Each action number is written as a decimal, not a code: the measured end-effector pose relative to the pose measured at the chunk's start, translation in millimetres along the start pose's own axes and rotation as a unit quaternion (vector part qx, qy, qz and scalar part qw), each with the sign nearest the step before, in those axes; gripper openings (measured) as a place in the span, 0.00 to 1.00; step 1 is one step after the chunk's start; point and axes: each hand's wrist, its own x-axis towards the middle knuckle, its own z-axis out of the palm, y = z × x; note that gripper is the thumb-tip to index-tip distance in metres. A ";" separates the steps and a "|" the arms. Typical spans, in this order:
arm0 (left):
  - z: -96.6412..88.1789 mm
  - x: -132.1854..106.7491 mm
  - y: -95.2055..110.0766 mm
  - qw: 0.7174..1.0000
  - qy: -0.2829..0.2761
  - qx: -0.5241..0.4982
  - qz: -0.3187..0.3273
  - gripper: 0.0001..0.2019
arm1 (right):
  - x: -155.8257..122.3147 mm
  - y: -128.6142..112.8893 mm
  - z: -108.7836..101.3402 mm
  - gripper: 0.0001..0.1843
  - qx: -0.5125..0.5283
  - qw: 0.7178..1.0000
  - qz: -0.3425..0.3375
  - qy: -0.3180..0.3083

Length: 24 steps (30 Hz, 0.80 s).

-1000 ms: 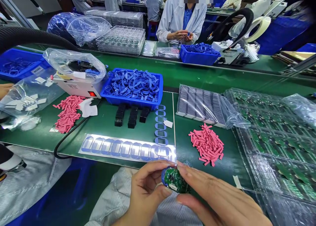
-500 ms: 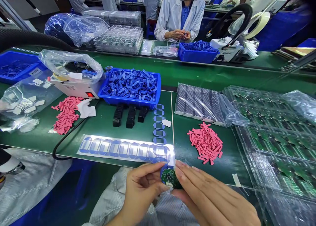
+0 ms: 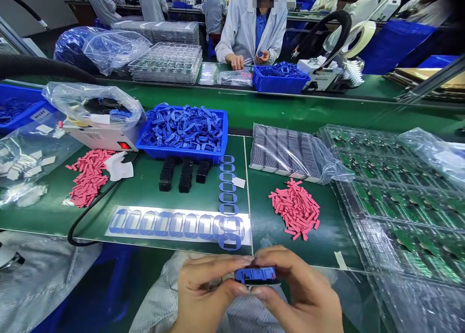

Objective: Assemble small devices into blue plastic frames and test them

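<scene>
My left hand [image 3: 214, 287] and my right hand [image 3: 296, 284] both grip a small blue plastic housing [image 3: 256, 275], thumbs below and fingertips above. It is turned edge-on over my lap, just off the table's front edge; a dark layer and a hint of red show along its side. Whatever lies on its flat faces is hidden. Just beyond my hands, a row of blue oval frames [image 3: 229, 242] runs away from me. More oval frames lie along a white strip [image 3: 181, 229] to the left. A pile of pink strips [image 3: 296, 209] is on the right.
A blue bin [image 3: 224, 134] full of blue frames stands behind stacks of black pieces [image 3: 185, 175]. Bagged parts [image 3: 286, 151] and clear trays of green circuit boards [image 3: 392, 192] lie right. Another pink pile [image 3: 90, 175] is left. Across the bench sits a co-worker [image 3: 252, 32].
The housing has been turned from showing its green circuit board to lying edge-on. My right hand has curled from flat fingers into a grip. The co-worker's hands have moved apart.
</scene>
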 end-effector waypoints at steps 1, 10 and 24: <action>0.0 0.4 0.0 1.000 0.001 0.011 0.019 0.09 | 1.8 -1.0 -0.3 0.07 0.013 1.000 -0.002 -0.013; -4.0 1.0 1.0 0.982 -0.077 0.087 0.151 0.18 | -6.7 -3.5 -14.7 0.09 0.083 0.993 0.055 -0.056; 0.2 -15.3 -5.2 0.995 0.012 0.101 -0.024 0.09 | -13.4 4.7 -12.0 0.20 0.031 0.983 0.182 -0.001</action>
